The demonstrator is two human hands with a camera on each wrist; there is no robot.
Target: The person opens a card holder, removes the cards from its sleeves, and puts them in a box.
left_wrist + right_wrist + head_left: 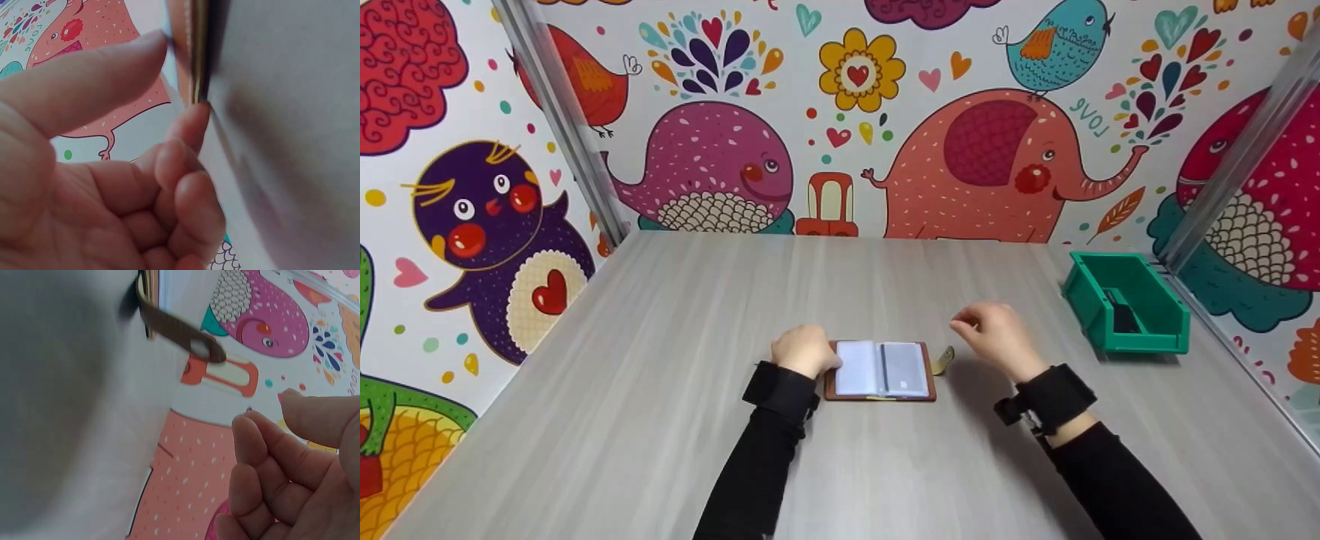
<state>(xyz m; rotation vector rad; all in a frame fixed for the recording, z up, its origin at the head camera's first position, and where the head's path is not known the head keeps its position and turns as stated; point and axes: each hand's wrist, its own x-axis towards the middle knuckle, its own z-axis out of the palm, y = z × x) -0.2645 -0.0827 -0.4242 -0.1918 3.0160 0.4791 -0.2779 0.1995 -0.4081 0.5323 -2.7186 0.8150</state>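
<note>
A brown card holder (904, 371) lies open on the table, with translucent plastic sleeves on both sides of its fold. My left hand (801, 350) is at its left edge. In the left wrist view, the thumb (118, 73) lies against the inner side and the forefinger (194, 126) touches the holder's edge, pinching it. To the right of the holder hovers my right hand (999, 337), apart from it. Its fingers (250, 441) are loosely bent, with a gap to the thumb and nothing between them. A snap strap (183, 333) sticks out from the holder's right edge.
A green bin (1147, 343) stands at the table's right, with a dark object (1123, 313) inside. The grey wood-grain table (607, 435) meets printed cartoon panels at the back and sides. Metal posts (562, 112) rise at the back corners.
</note>
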